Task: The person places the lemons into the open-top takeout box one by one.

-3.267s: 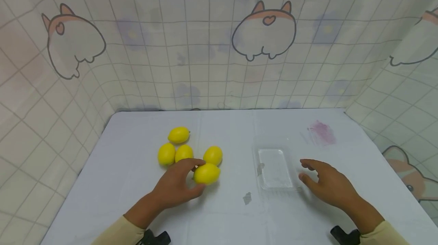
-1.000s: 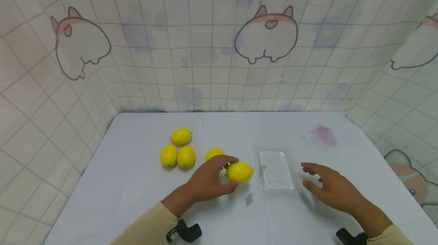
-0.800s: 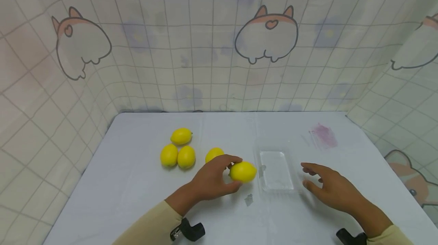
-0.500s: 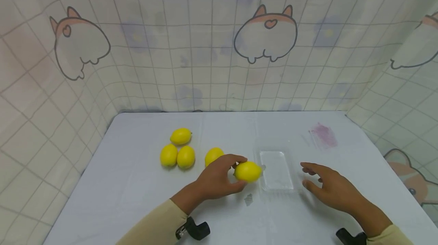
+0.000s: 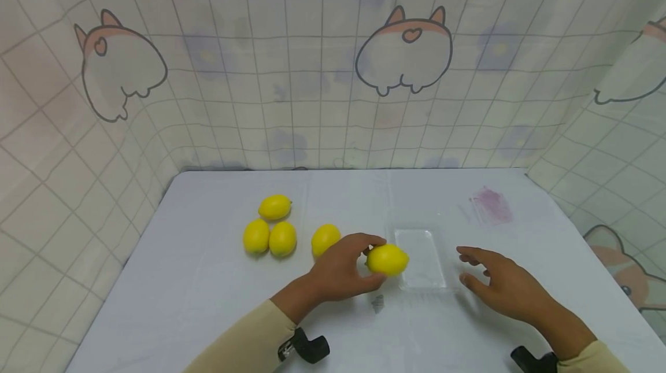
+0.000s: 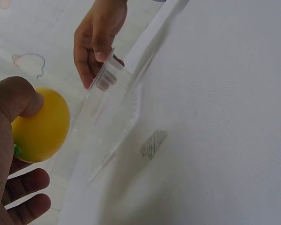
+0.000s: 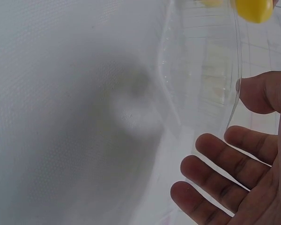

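My left hand [image 5: 343, 270] pinches a yellow lemon [image 5: 388, 260] between thumb and fingers. It holds the lemon at the left edge of a clear plastic tray [image 5: 426, 258], above the table. In the left wrist view the lemon [image 6: 44, 126] shows a green stem end. My right hand [image 5: 502, 286] is at the tray's right side with relaxed, spread fingers. In the right wrist view its thumb tip [image 7: 253, 96] is at the tray's rim; whether it presses there I cannot tell. Another lemon [image 5: 325, 239] lies behind my left hand, partly hidden by it.
Three more lemons [image 5: 269, 239] lie clustered on the left of the white table [image 5: 208, 292]. A grey patch [image 5: 377, 303] marks the cloth in front of the tray, and a pink stain [image 5: 491, 206] is at the back right. A patterned curtain [image 5: 312, 72] surrounds the table's back and sides.
My left hand has carried the lemon rightward from beside the other lemons to the tray's left edge. My right hand has stayed almost still beside the tray.
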The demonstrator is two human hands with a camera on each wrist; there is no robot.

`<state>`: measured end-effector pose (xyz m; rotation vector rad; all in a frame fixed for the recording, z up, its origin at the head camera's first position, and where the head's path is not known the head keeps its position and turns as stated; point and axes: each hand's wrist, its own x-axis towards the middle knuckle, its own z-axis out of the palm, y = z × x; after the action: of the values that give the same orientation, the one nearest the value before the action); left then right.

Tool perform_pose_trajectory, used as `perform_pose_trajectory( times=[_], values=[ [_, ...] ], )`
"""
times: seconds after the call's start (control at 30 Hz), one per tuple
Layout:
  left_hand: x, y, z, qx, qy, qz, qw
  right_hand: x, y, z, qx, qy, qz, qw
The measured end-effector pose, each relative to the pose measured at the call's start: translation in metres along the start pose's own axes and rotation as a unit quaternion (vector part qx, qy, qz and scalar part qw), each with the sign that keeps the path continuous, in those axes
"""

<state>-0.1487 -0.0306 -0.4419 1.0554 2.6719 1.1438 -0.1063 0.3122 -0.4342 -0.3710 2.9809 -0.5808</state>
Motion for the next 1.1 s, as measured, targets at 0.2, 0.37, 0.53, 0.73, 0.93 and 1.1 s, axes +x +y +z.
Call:
perform_pose_trajectory(
  times=[0.2,0.37,0.53,0.73,0.93,1.1],
  values=[
    [0.005,0.001,0.007,-0.001,-0.003,0.001,1.0,-0.001,-0.001,0.0,-0.001,0.004,-0.001,1.0],
    [0.008,0.006,0.008,-0.006,-0.008,-0.01,0.9999,-0.001,-0.003,-0.001,-0.001,-0.001,0.005,1.0],
    [0.011,0.009,0.011,-0.009,-0.012,-0.015,0.9998,-0.001,-0.004,-0.002,-0.002,-0.003,0.011,0.9999],
    [0.015,0.009,0.016,-0.013,-0.013,-0.017,0.9997,0.0,-0.003,-0.002,-0.003,-0.004,0.008,1.0],
    [0.016,0.009,0.019,-0.014,-0.015,-0.017,0.9996,0.001,-0.002,0.0,-0.007,-0.008,0.012,0.9999],
    [0.012,0.007,0.015,-0.01,-0.011,-0.031,0.9994,0.001,-0.003,-0.001,-0.005,-0.017,0.019,0.9997]
  ],
)
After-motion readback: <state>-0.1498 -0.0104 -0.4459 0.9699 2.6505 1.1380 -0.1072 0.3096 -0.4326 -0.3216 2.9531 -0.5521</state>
